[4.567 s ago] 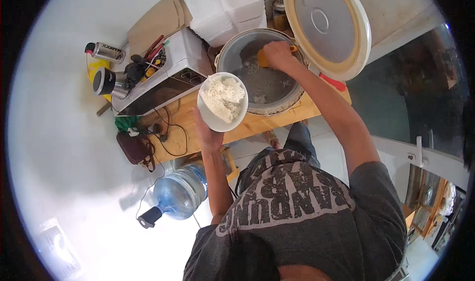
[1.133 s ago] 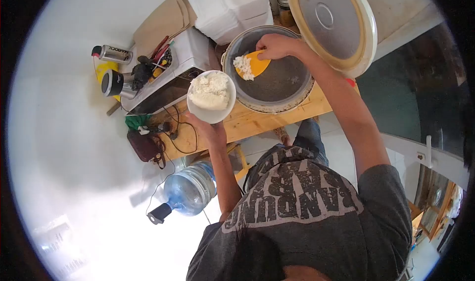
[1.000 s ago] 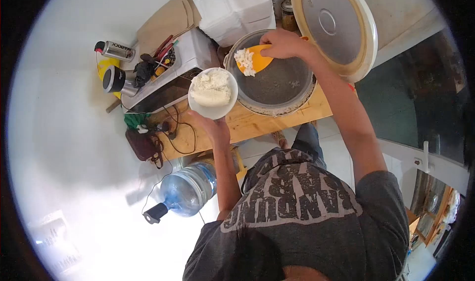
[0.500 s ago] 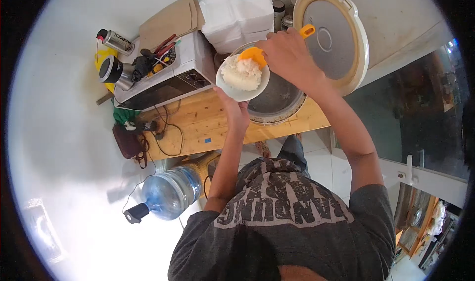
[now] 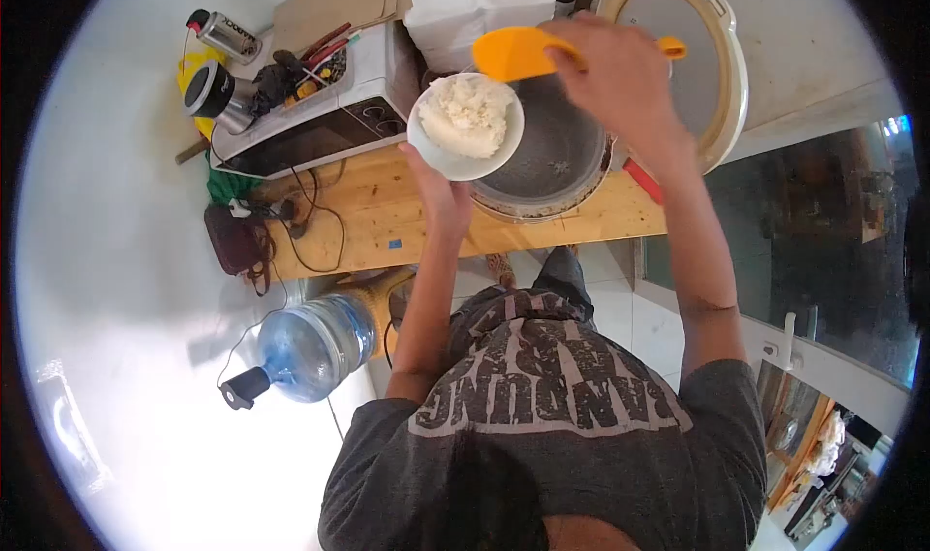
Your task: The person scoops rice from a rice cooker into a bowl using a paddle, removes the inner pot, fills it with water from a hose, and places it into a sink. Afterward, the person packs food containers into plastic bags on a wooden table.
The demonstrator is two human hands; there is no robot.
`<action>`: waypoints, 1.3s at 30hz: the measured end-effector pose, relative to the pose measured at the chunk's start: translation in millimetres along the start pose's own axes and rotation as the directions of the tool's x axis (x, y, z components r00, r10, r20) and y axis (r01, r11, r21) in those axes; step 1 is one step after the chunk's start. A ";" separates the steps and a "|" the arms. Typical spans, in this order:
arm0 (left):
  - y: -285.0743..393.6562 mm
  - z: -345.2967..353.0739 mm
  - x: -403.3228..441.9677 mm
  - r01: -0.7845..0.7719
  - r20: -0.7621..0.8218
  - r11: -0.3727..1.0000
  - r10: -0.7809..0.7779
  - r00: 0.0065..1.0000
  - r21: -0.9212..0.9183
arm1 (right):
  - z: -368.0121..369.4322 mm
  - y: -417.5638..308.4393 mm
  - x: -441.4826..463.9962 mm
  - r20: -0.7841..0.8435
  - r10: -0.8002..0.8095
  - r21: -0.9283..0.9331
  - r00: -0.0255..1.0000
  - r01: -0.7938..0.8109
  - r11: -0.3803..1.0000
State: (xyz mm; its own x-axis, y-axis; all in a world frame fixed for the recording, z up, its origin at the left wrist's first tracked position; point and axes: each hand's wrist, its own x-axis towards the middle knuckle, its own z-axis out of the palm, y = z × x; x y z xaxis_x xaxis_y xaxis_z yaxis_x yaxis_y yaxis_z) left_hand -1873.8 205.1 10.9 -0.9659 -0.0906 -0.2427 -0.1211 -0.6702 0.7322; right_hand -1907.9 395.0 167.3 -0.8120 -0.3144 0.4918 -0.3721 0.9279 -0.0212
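Note:
My left hand point(image 5: 442, 198) grips a white bowl point(image 5: 463, 169) from below and its left side. White rice point(image 5: 465, 115) is heaped in the bowl. Closed around the handle of an orange rice paddle point(image 5: 513, 54), my right hand point(image 5: 612, 71) holds it above and to the right of the bowl, with the blade apart from the rice. Under both hands stands a large round rice cooker point(image 5: 542, 197), its dark inside partly hidden by the bowl. Its round lid point(image 5: 722, 86) is raised behind my right hand.
A white microwave point(image 5: 320, 134) with tools and tumblers on top stands left on the wooden table point(image 5: 373, 221). Behind are stacked white foam boxes point(image 5: 475, 8). A water jug point(image 5: 315, 347) lies below left. Something red point(image 5: 642, 180) shows beside the cooker.
The paddle blade has lifted off the rice, and my right hand has moved up and right with it. The bowl has shifted slightly left and up in view, along with some camera movement.

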 end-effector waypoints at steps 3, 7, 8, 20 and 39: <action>9.9 -16.0 -7.5 -0.045 0.004 0.998 0.045 0.999 -0.040 | 6.1 15.1 2.7 0.138 -0.042 -0.120 0.990 0.059 0.991; 21.1 -14.9 -15.5 0.010 -0.003 0.988 -0.011 1.000 -0.153 | 92.5 13.6 -17.7 0.579 -0.132 -0.180 0.804 0.285 0.942; 21.3 -15.9 -15.8 0.006 0.016 0.988 -0.003 1.000 -0.156 | 127.9 16.5 -28.6 0.574 -0.147 -0.201 0.806 0.313 0.928; 9.8 -23.8 -16.9 0.006 -0.010 0.993 -0.007 1.000 -0.121 | 236.1 40.0 -61.5 0.672 -0.345 -0.097 0.655 0.540 0.836; 41.2 -48.8 -44.0 -0.029 -0.071 0.997 0.034 0.997 0.075 | 247.9 23.6 -40.6 0.931 -0.267 0.336 0.248 -0.301 0.893</action>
State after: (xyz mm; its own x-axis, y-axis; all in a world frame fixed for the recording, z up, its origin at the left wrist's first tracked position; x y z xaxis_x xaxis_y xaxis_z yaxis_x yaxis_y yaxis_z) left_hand -1825.1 145.6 20.7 -0.9509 -0.1650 -0.2620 -0.1103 -0.6101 0.7846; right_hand -1995.1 380.1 -69.0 -0.5206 -0.5119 -0.6833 -0.2391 0.8557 -0.4588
